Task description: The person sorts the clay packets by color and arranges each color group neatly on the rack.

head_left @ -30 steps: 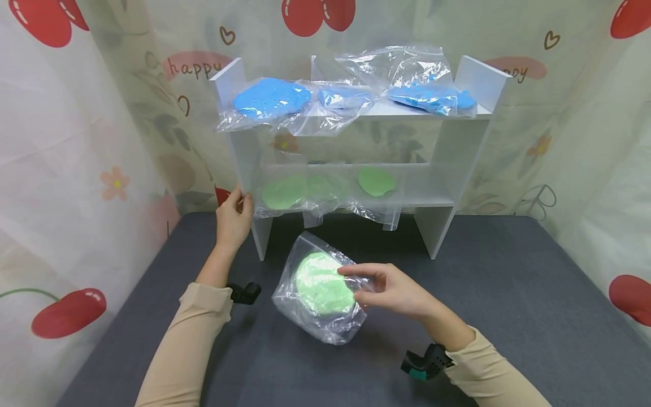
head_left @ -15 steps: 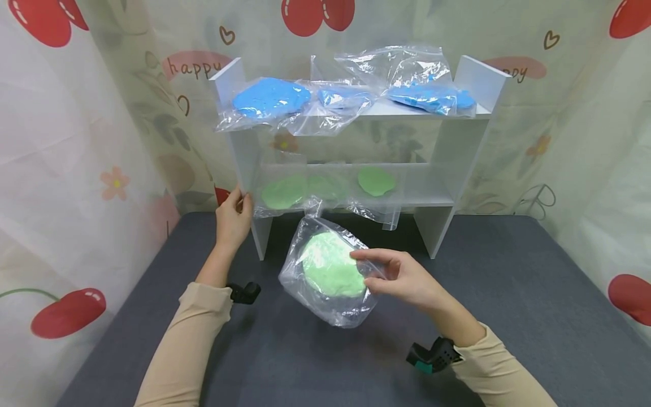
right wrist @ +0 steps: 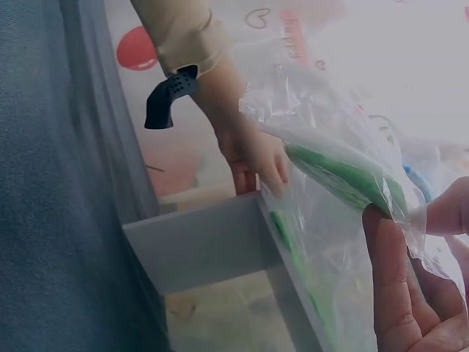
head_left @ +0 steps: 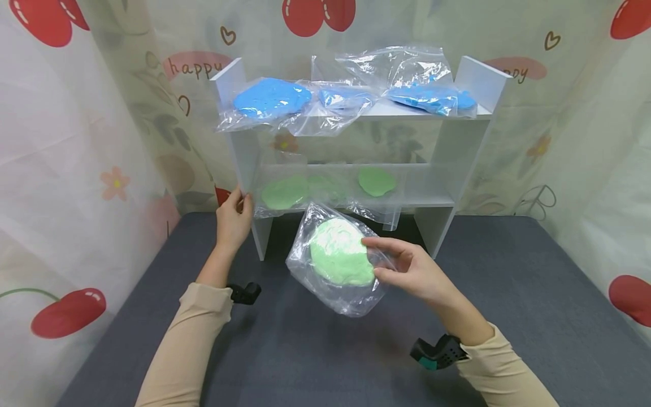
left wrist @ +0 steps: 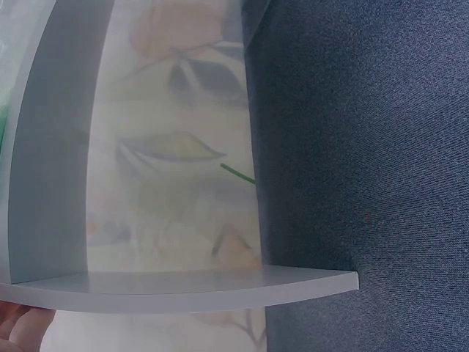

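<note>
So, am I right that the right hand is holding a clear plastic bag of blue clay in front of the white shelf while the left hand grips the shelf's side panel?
Not quite: the clay in the clear plastic bag held by the right hand is green, as the head view shows. The blue clay bags lie on top of the white shelf. The left hand does grip its side panel.
</note>
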Demonstrator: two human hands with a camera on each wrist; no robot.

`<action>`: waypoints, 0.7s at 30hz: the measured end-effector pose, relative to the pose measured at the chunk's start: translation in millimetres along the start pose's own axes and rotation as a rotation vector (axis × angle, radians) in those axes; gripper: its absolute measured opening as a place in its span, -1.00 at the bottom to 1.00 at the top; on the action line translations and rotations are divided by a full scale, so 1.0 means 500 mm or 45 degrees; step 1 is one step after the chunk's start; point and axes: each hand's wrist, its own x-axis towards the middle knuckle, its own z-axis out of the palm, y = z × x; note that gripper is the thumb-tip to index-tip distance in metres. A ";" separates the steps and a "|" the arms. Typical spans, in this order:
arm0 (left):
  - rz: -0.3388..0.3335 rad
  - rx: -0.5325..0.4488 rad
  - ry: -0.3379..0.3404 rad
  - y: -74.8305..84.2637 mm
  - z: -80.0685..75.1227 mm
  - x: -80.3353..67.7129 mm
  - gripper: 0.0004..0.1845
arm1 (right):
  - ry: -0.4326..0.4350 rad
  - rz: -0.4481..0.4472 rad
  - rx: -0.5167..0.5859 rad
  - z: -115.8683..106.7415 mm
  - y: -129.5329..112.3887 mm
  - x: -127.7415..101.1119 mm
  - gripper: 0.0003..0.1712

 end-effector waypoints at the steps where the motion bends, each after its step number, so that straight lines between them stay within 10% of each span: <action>1: 0.000 0.000 0.000 0.001 0.000 0.000 -0.59 | 0.004 -0.008 0.003 -0.001 -0.001 -0.001 -0.47; 21: -0.008 -0.015 0.007 0.000 0.001 -0.001 -0.58 | 0.178 -0.014 -0.002 -0.032 -0.029 -0.008 -0.41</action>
